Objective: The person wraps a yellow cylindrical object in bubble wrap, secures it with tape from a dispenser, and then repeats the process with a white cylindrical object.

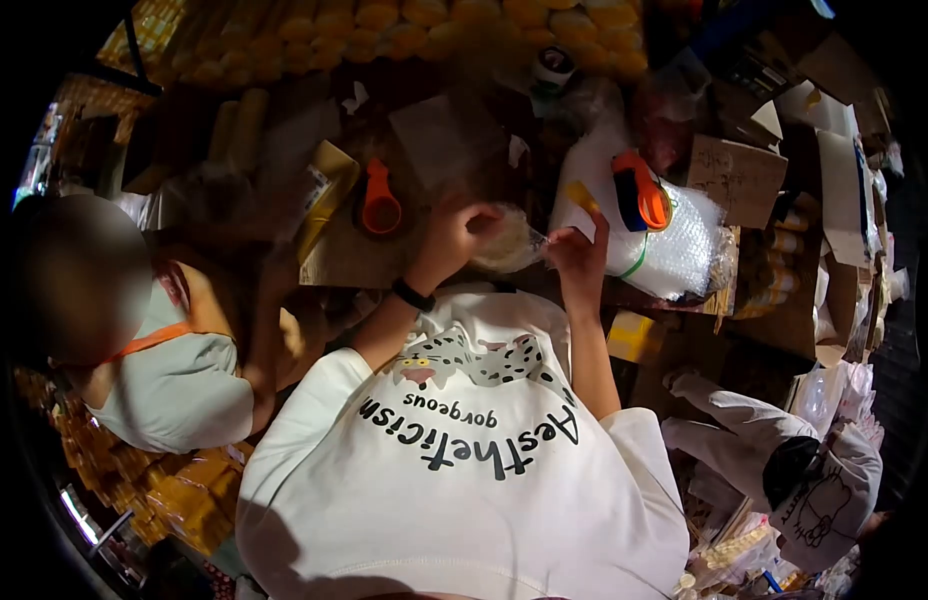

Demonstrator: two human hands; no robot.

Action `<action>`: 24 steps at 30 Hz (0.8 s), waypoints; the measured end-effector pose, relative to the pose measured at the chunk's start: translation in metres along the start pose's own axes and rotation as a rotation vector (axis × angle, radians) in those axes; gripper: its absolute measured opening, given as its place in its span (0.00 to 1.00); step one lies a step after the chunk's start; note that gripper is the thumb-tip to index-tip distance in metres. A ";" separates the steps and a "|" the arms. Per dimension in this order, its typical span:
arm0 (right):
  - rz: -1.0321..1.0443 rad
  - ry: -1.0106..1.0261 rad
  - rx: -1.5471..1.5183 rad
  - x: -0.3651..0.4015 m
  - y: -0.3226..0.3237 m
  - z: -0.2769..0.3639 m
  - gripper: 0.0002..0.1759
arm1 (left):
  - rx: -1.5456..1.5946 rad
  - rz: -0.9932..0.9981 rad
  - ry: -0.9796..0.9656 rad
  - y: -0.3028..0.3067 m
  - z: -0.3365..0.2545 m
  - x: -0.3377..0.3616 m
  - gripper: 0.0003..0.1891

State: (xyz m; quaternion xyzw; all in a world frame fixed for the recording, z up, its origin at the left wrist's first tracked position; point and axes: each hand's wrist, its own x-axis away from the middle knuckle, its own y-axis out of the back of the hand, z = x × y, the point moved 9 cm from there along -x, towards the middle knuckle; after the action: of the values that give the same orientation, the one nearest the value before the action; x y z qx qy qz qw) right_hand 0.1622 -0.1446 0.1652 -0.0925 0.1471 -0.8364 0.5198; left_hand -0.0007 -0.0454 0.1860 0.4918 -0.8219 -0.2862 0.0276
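My left hand (456,240), with a black band on its wrist, has its fingers closed on one side of a crinkled piece of clear plastic (509,245). On the other side, the fingertips of my right hand (581,255) pinch the edge of the same plastic. It is stretched between both hands over the table's near edge. What it contains, if anything, is hard to make out. A small yellow strip (583,196) shows by the raised finger of my right hand. Close to my left hand lies an orange tool with a round end (381,205).
Bubble wrap (684,235) lies to the right, with an orange and black tool (646,195) on it. Cardboard boxes (736,180) stand beyond. A co-worker (174,360) sits at left; another person (814,480) is at lower right. Yellow-white rolls (404,40) line the back.
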 end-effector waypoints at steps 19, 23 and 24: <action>0.001 0.085 0.473 -0.029 0.018 0.013 0.41 | 0.473 -0.030 0.000 -0.016 0.024 0.002 0.08; 0.039 -0.097 0.449 -0.001 0.010 0.000 0.53 | 0.421 -0.048 0.028 -0.020 0.043 0.005 0.08; 0.039 -0.114 0.510 0.002 0.004 -0.002 0.53 | 0.463 -0.043 0.046 -0.022 0.042 0.004 0.08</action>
State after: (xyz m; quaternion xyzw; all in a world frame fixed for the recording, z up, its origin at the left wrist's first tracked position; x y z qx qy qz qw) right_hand 0.1643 -0.1478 0.1623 -0.0026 -0.0962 -0.8297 0.5498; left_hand 0.0008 -0.0376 0.1393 0.5086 -0.8542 -0.0793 -0.0734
